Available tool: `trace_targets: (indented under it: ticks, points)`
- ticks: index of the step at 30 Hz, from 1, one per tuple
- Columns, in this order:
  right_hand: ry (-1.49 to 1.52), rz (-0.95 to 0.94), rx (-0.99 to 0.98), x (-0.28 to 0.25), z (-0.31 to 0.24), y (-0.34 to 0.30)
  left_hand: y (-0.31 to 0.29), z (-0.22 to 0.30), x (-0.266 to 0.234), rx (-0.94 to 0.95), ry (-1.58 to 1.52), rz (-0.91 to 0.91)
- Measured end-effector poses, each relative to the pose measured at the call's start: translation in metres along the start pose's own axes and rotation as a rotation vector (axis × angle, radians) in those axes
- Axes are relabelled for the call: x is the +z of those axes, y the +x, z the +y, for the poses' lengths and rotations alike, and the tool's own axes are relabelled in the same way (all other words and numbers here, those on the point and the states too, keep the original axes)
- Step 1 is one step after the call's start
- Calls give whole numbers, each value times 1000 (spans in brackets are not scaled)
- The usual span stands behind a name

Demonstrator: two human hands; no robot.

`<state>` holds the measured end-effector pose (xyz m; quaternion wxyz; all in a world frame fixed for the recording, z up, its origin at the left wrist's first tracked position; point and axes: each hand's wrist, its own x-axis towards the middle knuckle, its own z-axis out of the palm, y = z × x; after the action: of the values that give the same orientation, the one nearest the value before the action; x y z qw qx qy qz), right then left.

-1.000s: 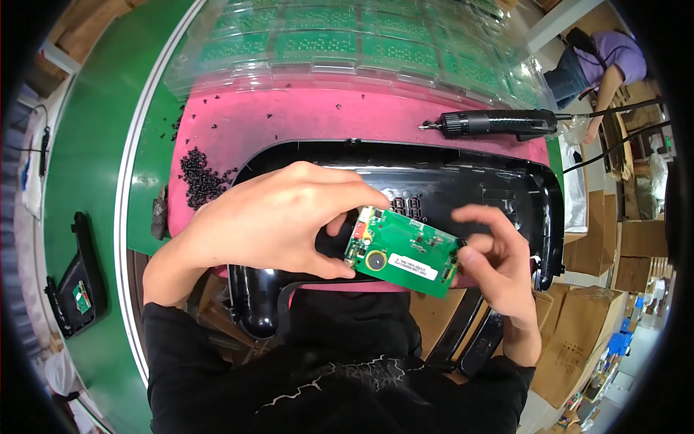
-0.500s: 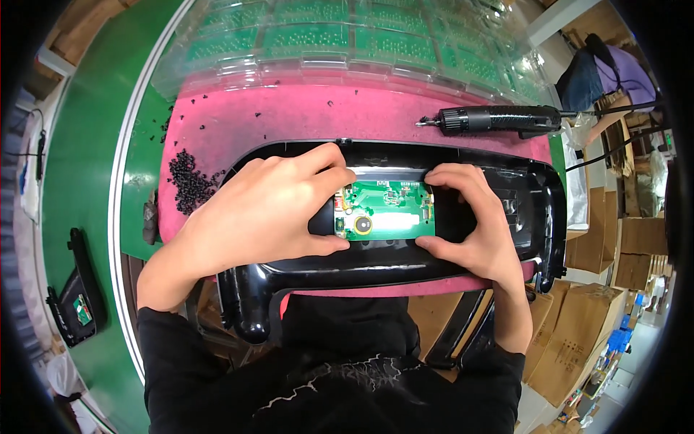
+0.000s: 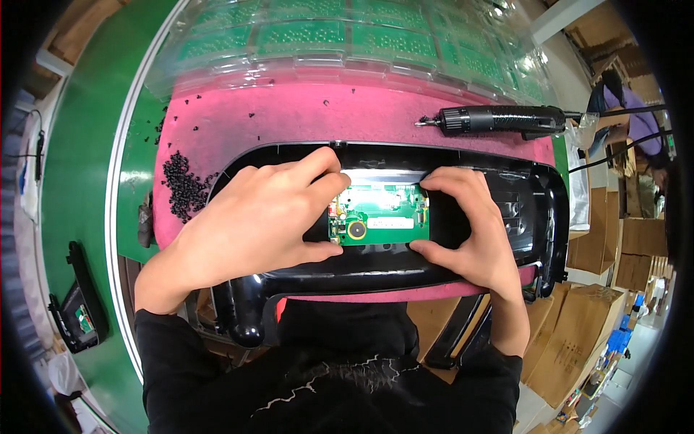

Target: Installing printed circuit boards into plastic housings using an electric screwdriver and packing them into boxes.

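Observation:
A green circuit board with a round dark part and a white label lies level over the middle of a glossy black plastic housing. My left hand grips the board's left end, thumb at the near corner and fingers at the far corner. The opposite end is held the same way by my right hand, its thumb and fingertips on the two right corners. Whether the board rests on the housing or hovers just above it, I cannot tell. The housing sits on a pink mat.
Left of the housing is a pile of small black screws. A black electric screwdriver lies behind it. Clear trays of green boards stand at the back. Another black housing is far left. Cardboard boxes and another person are at right.
The board has shifted slightly left and toward me, with both hands still on it. Its tilt has changed, so the glare has moved and a white label shows. The other person has moved.

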<state>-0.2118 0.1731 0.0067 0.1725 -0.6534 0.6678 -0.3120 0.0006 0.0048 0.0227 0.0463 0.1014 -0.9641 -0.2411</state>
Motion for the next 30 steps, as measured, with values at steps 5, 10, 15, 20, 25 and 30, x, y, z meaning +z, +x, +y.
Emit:
trace_targets:
  ticks: [5, 10, 15, 20, 25, 30]
  points:
    - [3, -1, 14, 1, 1, -1, -2, -1, 2, 13, -10, -6]
    - [-19, -17, 47, 1, -5, -1, -5, -2, 4, 37, 15, 10]
    - [-50, -51, 60, 1, -7, 0, -6, -2, 1, 35, 24, -60]
    - [125, 73, 188, -23, -3, 0, -6, -7, -11, 37, -21, -55]
    - [-151, 711, 358, -91, 77, -4, 6, -54, -28, -110, 66, 508]
    - [423, 522, 567, -112, 88, 17, -1, -79, -19, -288, 185, 384]
